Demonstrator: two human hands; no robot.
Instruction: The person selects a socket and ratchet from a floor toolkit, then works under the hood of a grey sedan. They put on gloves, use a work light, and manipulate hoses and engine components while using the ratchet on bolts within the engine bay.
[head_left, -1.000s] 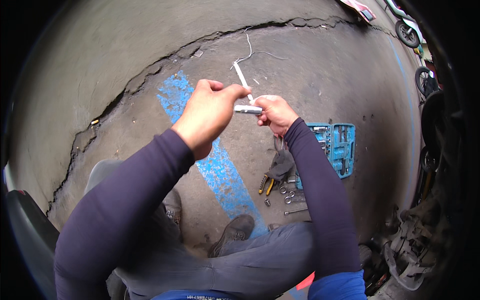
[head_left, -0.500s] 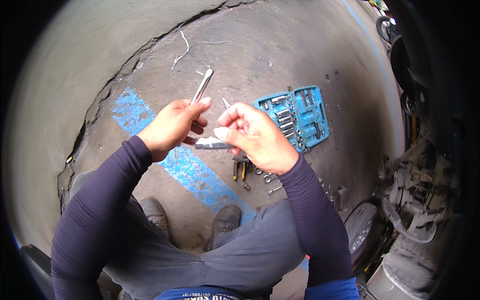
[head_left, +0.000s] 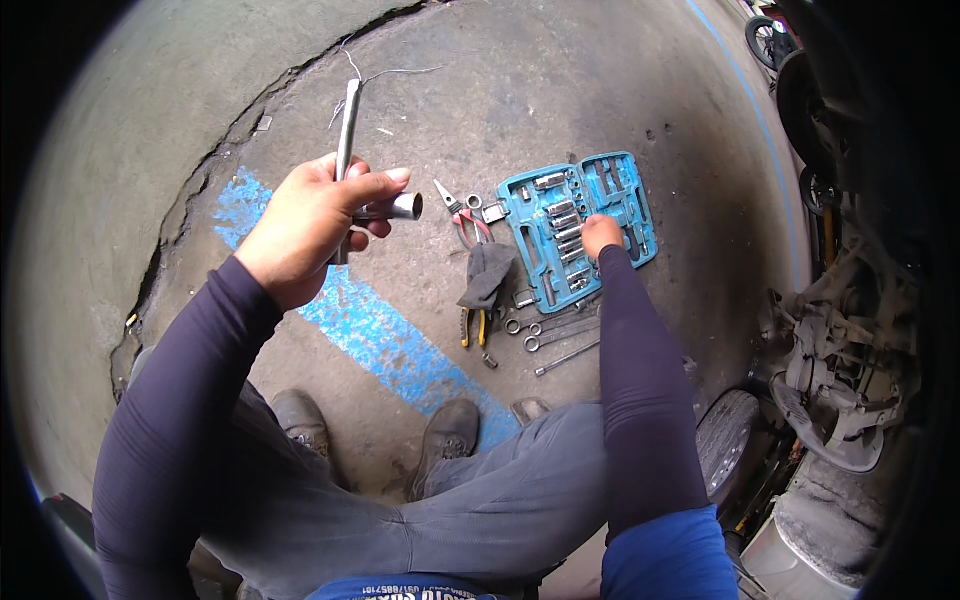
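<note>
The left hand (head_left: 310,215) has its grip curled round a shiny metal bar (head_left: 349,125); a short tube (head_left: 398,207) sticks out there too, but I can't tell if they join. On the floor, wrenches (head_left: 562,324) lie beside a blue tool box (head_left: 517,214). The right hand (head_left: 602,236) is at the box, fingers hidden, so I can't tell its grip. The bar is already held; the box part looks unfinished, with sockets (head_left: 564,222) in their slots. Farther off lies thin wire (head_left: 410,71).
</note>
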